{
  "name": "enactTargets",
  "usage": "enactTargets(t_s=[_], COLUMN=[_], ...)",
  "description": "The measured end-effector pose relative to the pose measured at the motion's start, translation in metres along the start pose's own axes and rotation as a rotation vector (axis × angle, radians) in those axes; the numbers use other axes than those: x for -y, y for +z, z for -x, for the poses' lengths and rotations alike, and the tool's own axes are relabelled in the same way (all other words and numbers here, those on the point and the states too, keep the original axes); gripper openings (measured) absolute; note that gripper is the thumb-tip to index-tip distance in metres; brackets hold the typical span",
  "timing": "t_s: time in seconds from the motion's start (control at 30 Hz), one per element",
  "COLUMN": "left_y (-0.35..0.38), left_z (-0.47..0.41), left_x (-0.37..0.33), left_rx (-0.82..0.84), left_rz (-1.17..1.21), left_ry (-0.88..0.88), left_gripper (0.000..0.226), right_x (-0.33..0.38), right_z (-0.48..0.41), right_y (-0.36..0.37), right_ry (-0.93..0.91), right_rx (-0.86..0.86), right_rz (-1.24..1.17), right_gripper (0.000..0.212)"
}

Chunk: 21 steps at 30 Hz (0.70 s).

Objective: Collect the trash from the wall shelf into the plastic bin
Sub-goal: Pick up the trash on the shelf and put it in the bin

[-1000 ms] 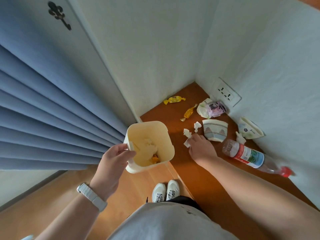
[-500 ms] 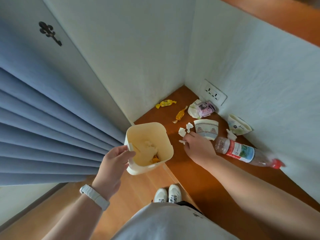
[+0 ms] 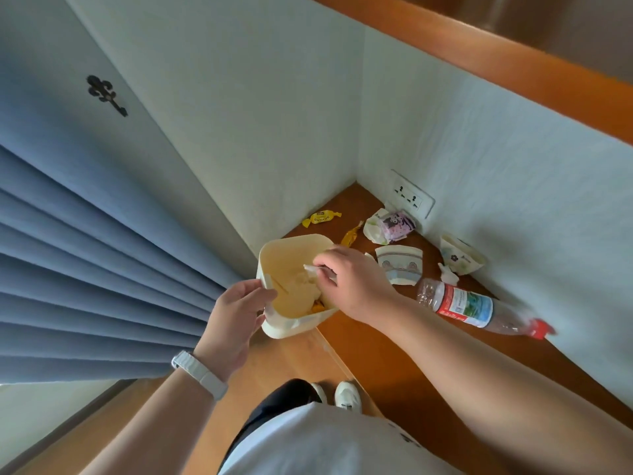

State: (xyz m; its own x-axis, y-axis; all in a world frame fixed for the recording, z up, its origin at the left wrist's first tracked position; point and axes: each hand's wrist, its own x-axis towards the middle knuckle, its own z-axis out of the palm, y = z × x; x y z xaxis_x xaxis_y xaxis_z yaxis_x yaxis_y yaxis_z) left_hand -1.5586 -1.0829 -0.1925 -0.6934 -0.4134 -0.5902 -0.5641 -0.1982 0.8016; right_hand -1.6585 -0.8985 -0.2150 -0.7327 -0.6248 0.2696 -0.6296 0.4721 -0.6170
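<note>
Since a second ago my right grip (image 3: 352, 282) has come off the wall shelf (image 3: 394, 354) and now hangs over the open mouth of the plastic bin (image 3: 294, 329). Its thumb and forefinger pinch a small white paper scrap (image 3: 310, 269) above the trash already inside.

On the shelf a yellow candy (image 3: 320, 217) and an orange wrapper (image 3: 351, 234) lie toward the corner. A crumpled purple-printed packet (image 3: 390, 226) sits below the wall socket (image 3: 411, 197). A torn paper cup (image 3: 400, 265) lies just beside my right wrist, and a second cup (image 3: 460, 258) rests against the wall with a white scrap (image 3: 448, 274) beside it. A plastic bottle (image 3: 469, 306) lies on its side, red cap to the right.

My left grip (image 3: 236, 313) curls round the bin's near rim, thumb over the edge, holding it at the shelf's front edge beside the blue curtain (image 3: 85, 269). My right forearm reaches in across the shelf, palm down.
</note>
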Motion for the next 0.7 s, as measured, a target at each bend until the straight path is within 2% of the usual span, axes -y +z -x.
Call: enactTargets(t_s=[0.23,0.4,0.47,0.57,0.7], left_y=[0.000,-0.009,-0.014,-0.020,-0.026], left_z=[-0.003,-0.016,-0.023,-0.033,-0.042], left_x=[0.002,-0.003,-0.005,-0.008,-0.008], left_rx=[-0.015,-0.018,-0.024,-0.045,-0.056], left_rz=[0.020,0.035,0.043,0.061,0.069], left_ry=[-0.024,-0.043,-0.048,-0.068,-0.076], left_gripper=[0.014,0.015,0.017,0.018,0.017], right_x=[-0.011,-0.020,-0.026,-0.048,-0.091], right_z=[-0.004,-0.017,-0.018,-0.017,-0.009], right_y=[0.003,0.007,0.007,0.011,0.027], right_ry=[0.001,0.024,0.045,0.131,0.320], right_rx=[0.039,0.113,0.080,0.075,0.230], right_rz=[0.014,-0.001,-0.030,-0.015,0.174], right_gripper=[0.012,0.040,0.042,0.040,0.036])
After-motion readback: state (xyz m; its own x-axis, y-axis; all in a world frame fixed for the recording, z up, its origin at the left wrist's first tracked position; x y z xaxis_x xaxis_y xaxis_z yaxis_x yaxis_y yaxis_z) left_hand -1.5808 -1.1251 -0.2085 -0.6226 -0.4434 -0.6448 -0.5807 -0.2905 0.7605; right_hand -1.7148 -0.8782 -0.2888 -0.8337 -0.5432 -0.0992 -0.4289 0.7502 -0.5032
